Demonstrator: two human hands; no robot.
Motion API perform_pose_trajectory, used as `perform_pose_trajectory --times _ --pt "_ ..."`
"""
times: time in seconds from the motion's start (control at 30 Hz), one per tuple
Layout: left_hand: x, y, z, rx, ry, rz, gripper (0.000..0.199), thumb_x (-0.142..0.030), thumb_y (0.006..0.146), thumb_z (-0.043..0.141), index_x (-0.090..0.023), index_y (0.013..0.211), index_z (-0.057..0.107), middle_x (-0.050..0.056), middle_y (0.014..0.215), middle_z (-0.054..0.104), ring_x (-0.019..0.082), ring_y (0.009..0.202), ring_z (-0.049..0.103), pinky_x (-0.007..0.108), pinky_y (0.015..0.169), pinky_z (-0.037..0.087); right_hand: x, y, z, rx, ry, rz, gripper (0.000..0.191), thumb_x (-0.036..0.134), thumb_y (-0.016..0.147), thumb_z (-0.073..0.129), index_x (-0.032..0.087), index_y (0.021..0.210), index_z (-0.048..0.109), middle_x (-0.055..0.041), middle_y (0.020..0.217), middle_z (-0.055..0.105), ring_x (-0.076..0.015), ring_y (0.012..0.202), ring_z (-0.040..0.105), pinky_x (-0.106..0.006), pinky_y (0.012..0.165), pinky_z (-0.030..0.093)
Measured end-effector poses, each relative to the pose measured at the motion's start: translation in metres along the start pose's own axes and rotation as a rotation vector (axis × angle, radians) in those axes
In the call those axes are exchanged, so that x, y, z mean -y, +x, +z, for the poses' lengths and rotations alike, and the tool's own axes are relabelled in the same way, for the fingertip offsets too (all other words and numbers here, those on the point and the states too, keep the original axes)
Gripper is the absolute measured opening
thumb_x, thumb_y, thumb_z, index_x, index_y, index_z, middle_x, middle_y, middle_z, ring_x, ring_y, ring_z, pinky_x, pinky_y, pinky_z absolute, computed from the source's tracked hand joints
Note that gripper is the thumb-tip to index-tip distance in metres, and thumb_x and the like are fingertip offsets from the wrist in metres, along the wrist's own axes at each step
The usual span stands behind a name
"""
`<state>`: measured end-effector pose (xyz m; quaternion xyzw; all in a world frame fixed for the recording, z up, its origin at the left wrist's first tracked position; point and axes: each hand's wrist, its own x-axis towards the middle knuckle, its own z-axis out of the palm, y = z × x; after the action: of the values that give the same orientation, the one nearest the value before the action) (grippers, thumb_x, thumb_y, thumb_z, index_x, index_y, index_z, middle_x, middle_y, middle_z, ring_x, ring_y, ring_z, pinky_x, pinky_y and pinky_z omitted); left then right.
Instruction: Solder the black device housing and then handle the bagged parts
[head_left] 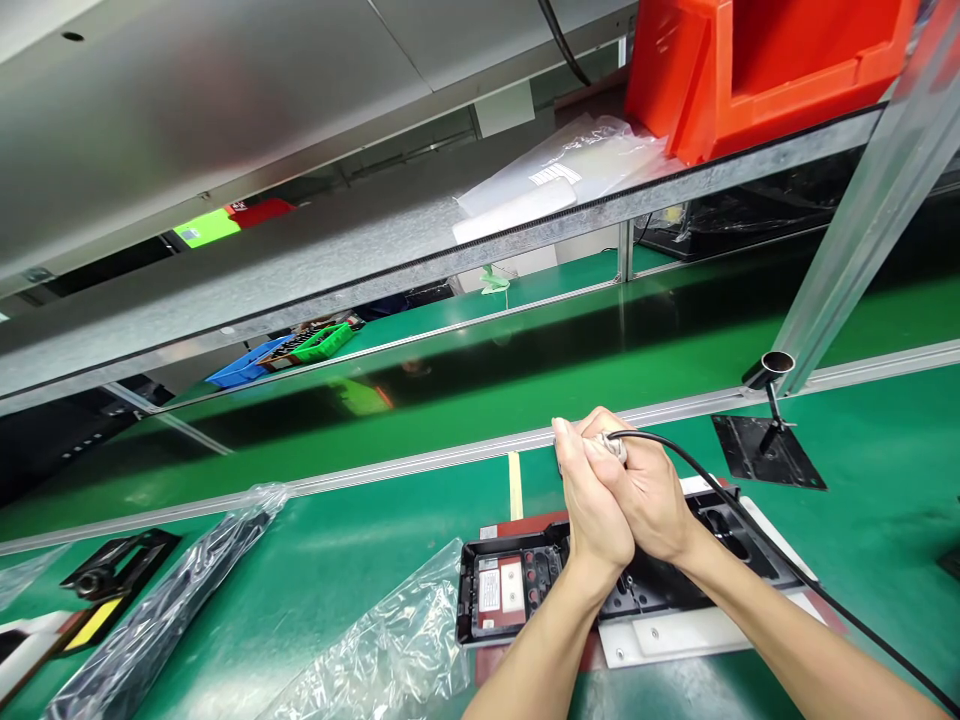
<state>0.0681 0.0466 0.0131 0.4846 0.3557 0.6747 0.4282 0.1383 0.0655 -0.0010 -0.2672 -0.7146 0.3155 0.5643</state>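
Observation:
My left hand [595,505] and my right hand [654,495] are pressed together, fingers closed around a corded tool [616,447]. Only its pale, wrapped-looking cable end shows; the fingers hide its body and tip. From there a black cable [697,465] runs down to the lower right. Beneath my hands lies a long black plastic housing [469,600] with ribbed compartments. It sits on a reddish-brown fixture [491,660] with white blocks [675,632]. My forearms cover part of the housing, and whether the tool touches it is hidden.
Clear plastic film [382,640] lies left of the fixture, with a bagged long dark part [165,610] farther left. A black stand with a tube holder [769,450] is at right. Overhead, a metal shelf [360,250] carries a red bin [705,90].

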Motion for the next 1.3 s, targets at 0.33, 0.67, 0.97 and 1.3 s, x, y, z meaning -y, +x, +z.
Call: perform_pose_trajectory --times 0.33,0.67,0.97,1.3 --pt "0.0001 -0.0006 0.0007 0.003 -0.006 -0.019 0.062 -0.054 0.110 0.013 -0.021 0.070 0.047 0.001 0.073 0.049 0.016 0.072 0.044 0.031 0.075 0.038 -0.0013 0.0000 0.0004 -0.003 0.002 0.001 0.032 0.038 0.105 0.047 0.022 0.078 0.053 -0.0024 0.083 0.056 -0.0181 0.080 0.051 -0.034 0.077 0.040" --pt "0.0003 -0.0011 0.0004 0.005 -0.011 -0.019 0.062 -0.052 0.111 0.013 -0.021 0.070 0.047 0.001 0.072 0.050 0.016 0.071 0.045 0.031 0.075 0.038 0.0000 -0.0003 -0.0002 -0.002 -0.003 0.013 0.032 0.037 0.106 0.048 0.021 0.078 0.054 -0.0009 0.081 0.056 -0.0165 0.078 0.051 -0.033 0.078 0.040" --pt "0.0004 -0.0002 0.0018 0.002 -0.012 -0.025 0.063 -0.052 0.110 0.011 -0.020 0.070 0.048 0.001 0.073 0.050 0.016 0.073 0.045 0.030 0.076 0.038 -0.0026 0.0006 0.0000 -0.002 -0.003 0.011 0.031 0.037 0.106 0.047 0.022 0.080 0.056 -0.0024 0.083 0.058 -0.0178 0.081 0.052 -0.033 0.076 0.040" --pt "0.0019 -0.0008 -0.0003 -0.017 0.001 -0.015 0.065 -0.060 0.108 0.016 -0.021 0.070 0.050 0.001 0.073 0.053 0.016 0.072 0.048 0.031 0.076 0.040 0.0001 0.0010 0.0012 -0.010 -0.003 -0.001 0.034 0.036 0.107 0.045 0.022 0.077 0.054 -0.0022 0.082 0.058 -0.0177 0.079 0.052 -0.034 0.078 0.042"
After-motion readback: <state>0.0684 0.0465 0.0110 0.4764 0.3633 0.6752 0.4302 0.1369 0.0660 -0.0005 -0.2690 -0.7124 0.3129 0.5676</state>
